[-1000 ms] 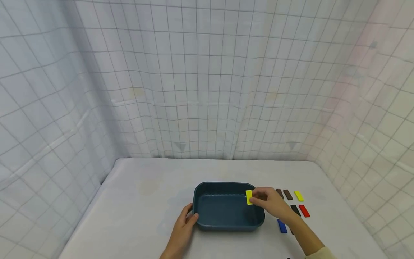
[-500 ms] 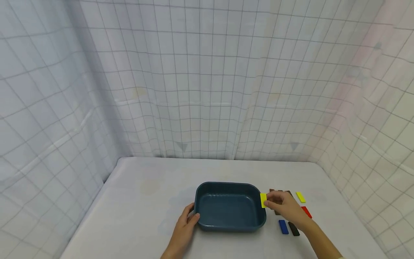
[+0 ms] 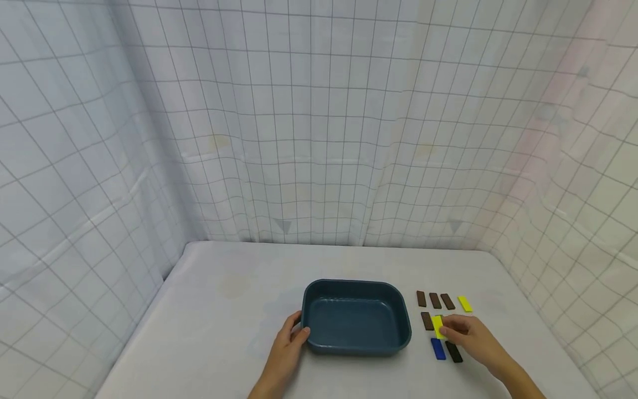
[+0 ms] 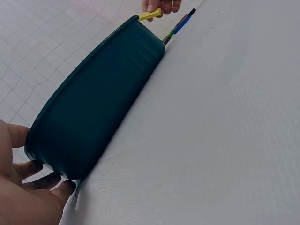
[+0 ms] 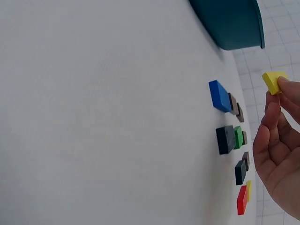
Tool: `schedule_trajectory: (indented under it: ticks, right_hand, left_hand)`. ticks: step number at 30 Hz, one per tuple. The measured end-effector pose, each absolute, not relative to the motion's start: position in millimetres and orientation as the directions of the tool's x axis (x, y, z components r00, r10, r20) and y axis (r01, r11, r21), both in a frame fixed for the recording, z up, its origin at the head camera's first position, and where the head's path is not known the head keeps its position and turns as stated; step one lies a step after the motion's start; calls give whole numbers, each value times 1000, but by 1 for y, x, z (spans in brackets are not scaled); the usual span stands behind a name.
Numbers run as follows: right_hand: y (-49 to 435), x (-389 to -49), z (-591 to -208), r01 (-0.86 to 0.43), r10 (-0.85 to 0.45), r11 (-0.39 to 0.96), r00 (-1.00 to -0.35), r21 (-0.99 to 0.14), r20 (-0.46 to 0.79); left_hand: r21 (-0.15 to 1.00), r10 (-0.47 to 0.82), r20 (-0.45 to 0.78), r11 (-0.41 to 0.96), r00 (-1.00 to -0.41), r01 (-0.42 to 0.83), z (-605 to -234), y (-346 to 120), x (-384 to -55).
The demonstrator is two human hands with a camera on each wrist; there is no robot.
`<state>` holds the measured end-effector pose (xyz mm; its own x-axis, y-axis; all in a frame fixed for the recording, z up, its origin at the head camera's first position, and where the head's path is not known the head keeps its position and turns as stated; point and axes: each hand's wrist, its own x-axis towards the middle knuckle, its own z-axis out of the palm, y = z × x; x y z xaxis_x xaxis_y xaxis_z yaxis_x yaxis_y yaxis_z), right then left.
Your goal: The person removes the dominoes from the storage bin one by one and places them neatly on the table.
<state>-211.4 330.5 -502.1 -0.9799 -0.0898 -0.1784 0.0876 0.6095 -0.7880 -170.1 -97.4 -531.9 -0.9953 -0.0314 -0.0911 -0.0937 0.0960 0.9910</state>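
Note:
My left hand grips the left end of a dark teal plastic tub, thumb at the rim and fingers against the outer wall. The tub stands upright on the white table with nothing inside. Right of it, my right hand pinches a small flat yellow block between thumb and fingertips. In the head view this block overlaps the rows of loose blocks. Seen from the right wrist, it is raised above the table. Below it lie a blue block, a green block and a red block.
Several brown blocks and another yellow block lie in the back row to the tub's right. A black block is beside the blue one in front. White grid-patterned curtains enclose the table at the back and sides.
My right hand has carried the yellow block rightward, from over the tub's right end to over the loose blocks. The left hand keeps its hold on the tub.

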Motion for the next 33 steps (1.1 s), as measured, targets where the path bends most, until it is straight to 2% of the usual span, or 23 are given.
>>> schedule_trajectory:
  ticks: [8,18,33]
  right_hand:
    - [358,-203,-512,171,-9,669,-971,-723,-238]
    - [387,-193,-525,190,23,704,-969,-684,-246]
    - [386,-191,-524,181,7,754,-963,-631,-268]
  left_hand:
    - [990,-29,-91,104,-995,-94,-530,-96,-170]
    - [988,-30,-93,118,-995,-96,-530,-98,-169]
    - [991,-26,-82,103,-996,-84,-533,-99,-171]
